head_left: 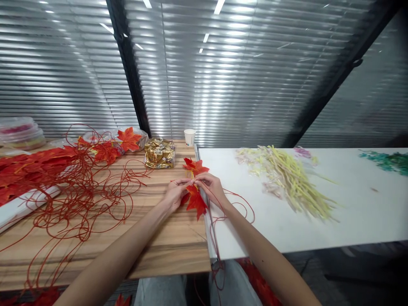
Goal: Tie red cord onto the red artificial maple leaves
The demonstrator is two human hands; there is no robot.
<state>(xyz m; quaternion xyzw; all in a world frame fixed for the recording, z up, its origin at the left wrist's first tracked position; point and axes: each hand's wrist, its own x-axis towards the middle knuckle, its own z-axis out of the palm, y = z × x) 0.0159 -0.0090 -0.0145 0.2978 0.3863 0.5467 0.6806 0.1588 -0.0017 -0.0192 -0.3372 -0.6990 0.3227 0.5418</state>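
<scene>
Over the seam between the two tables, my left hand [174, 193] and my right hand [211, 187] meet fingertip to fingertip. Each pinches at the stems of red artificial maple leaves [196, 202]; one leaf points away from me and others hang toward me. A thin red cord [245, 203] runs from the right fingers across the white table's edge and down toward my lap. The exact spot between the fingertips is too small to make out.
Tangled red cords [86, 199] and a pile of red leaves [32, 170] cover the left of the wooden table [165, 255]. Behind stand a gold packet [159, 153] and a paper cup [189, 137]. Yellow strips [293, 178] and green pieces [392, 161] lie on the white table [350, 225].
</scene>
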